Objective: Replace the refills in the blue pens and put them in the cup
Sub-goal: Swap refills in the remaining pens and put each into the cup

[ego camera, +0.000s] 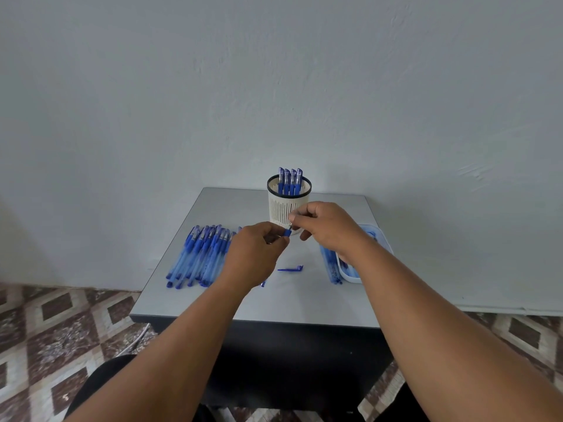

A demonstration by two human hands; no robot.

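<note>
Nearest: both forearms reach in over the front edge of the counter [304, 303], a small grey top w/ a dark base.

Loose blue cap [291, 268] lies on the counter betw. the arms, just short of the hands. To the left, a row of blue pens [198, 257] lies side by side, waiting. To the right, a white tray [350, 274] holds more blue pieces, prob. refills, partly hidden by the right wrist; a few more lie just beside its left wall.

Above the cap, left hand [259, 251] has a narrow grip, fingers curled round the pen in hand [287, 233]; only its blue end shows. Right hand [323, 223] pinches at that end w/ thumb and forefinger; can't tell if it holds the tip section or the refill itself, too small.

Looks like the pen is mid-swap, cap off. To do it well: keep left hand steady as the anchor, let the right do the turning or pulling, stay in line w/ the barrel so the thin refill doesn't bend, work low over the counter so a dropped bit stays close.

Farthest: white slotted cup [289, 205] w/ dark rim, at the back edge, upright, just behind the hands. Finished pens [289, 181] stand in it, caps up.
</note>
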